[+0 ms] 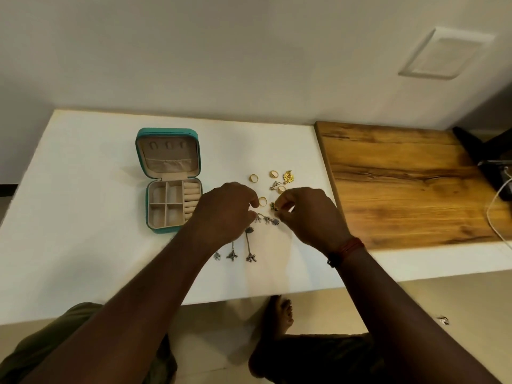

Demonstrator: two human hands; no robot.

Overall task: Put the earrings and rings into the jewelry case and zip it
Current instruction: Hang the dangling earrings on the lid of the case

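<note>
A teal jewelry case [169,231] lies open on the white table [83,245], its beige compartments bare and its lid standing at the back. Right of it lie gold rings [254,177] and a gold earring [288,177]. Silver dangle earrings [250,256] stretch toward the table's front edge. My left hand [224,210] hovers over the tops of the silver earrings, fingers curled, touching a small silver piece [263,218]. My right hand [307,214] pinches a small gold earring with a dark stone [274,206].
A wooden board [401,184] adjoins the table on the right, with a dark object and white cable [496,206] at its far edge. My bare foot [279,317] shows below the table's front edge. A wall rises behind.
</note>
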